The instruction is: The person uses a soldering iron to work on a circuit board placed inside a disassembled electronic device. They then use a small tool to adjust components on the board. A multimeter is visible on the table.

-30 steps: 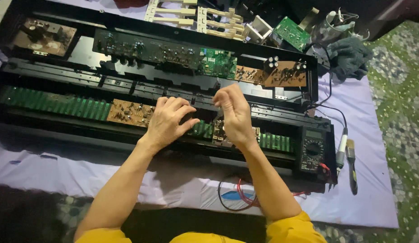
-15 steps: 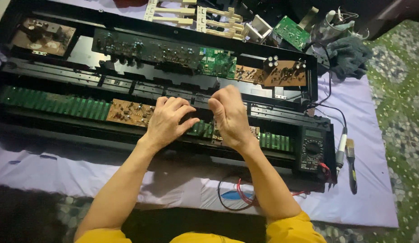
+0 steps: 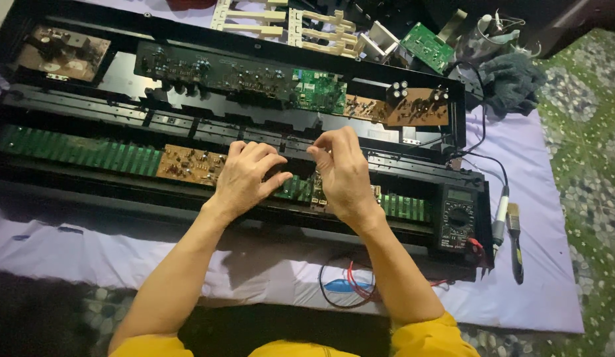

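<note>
On the cloth (image 3: pixel 559 291) — circuit board (image 3: pixel 294 188) under both hands.

Opened keyboard case (image 3: pixel 30 192) lies across cloth (image 3: pixel 545 291). Both hands (image 3: pixel 248 177) over its front circuit strip (image 3: pixel 76 153), left of multimeter (image 3: pixel 458 218). Brush (image 3: pixel 514 241) right of multimeter. Loose key sections (image 3: pixel 281 16) behind case.

Lilac sheet (image 3: pixel 69 251) on floor carries opened keyboard case (image 3: pixel 188 205), brush (image 3: pixel 515 238).
</note>
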